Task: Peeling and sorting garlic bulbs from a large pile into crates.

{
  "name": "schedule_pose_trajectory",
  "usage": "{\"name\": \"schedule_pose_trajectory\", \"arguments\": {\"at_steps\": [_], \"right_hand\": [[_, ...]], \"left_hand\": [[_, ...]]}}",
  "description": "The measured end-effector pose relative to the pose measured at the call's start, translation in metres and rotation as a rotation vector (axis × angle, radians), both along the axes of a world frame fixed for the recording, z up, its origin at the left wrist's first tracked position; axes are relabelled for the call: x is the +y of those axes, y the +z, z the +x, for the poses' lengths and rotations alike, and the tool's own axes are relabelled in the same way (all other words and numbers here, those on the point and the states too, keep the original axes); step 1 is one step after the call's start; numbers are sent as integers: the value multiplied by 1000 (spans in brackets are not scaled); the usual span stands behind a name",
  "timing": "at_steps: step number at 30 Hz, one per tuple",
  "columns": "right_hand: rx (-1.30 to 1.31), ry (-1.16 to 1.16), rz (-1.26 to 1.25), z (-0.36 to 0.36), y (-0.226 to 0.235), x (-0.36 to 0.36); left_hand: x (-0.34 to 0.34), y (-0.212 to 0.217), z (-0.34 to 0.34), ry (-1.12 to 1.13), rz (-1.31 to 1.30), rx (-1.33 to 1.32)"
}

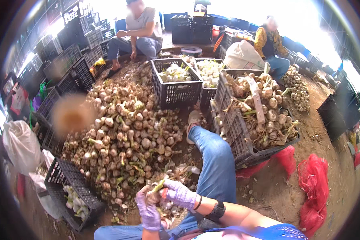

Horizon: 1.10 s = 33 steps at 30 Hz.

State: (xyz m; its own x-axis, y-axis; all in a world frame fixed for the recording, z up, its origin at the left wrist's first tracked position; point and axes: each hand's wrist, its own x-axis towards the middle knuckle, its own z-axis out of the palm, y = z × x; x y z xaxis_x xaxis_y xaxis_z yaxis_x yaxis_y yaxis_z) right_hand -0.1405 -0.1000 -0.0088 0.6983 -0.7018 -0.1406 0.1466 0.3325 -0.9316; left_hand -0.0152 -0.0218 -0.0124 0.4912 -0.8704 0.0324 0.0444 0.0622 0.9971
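- Head view: pale purple gloves on; left hand (149, 208) curled around a garlic bulb (159, 186), right hand (180, 195) pinching it from the right.
- Garlic bulb sits near centre, green stem angled up-right, on the near side of the garlic pile (126, 140).
- Near left: tilted black crate (82, 182), whiter bulbs inside.
- Right: black plastic crate (237, 124) heaped with garlic; red mesh sack (314, 192) nearer.

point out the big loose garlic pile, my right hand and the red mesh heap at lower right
Garlic pile (126, 140): head view, middle of its heaped bulbs.
Right hand (181, 195): head view, middle of the pale purple glove.
Red mesh heap (314, 186): head view, middle of its crumpled folds.
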Motion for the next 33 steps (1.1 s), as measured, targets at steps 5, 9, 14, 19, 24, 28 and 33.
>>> {"name": "schedule_pose_trajectory", "arguments": {"at_steps": [5, 9, 14, 19, 24, 28, 33], "right_hand": [[-369, -257, 636, 11, 11, -9], [-142, -270, 223, -18, 39, -27], [-37, -67, -138, -11, 9, -17], [-267, -68, 118, -1, 28, -4], [-246, -113, 53, -1, 50, -2], [-142, -107, 61, -6, 40, -3], [-80, 44, 104, -14, 40, -13]], "left_hand": [[-7, 24, 2, 15, -113, 758], [-10, 28, 6, -41, -113, 970], [-1, 43, 13, -121, -146, 692], [9, 42, 10, -117, -86, 319], [11, 39, 5, -184, -28, -85], [9, 51, 4, -177, -48, -452], [15, 39, 9, -204, 6, -112]]}}
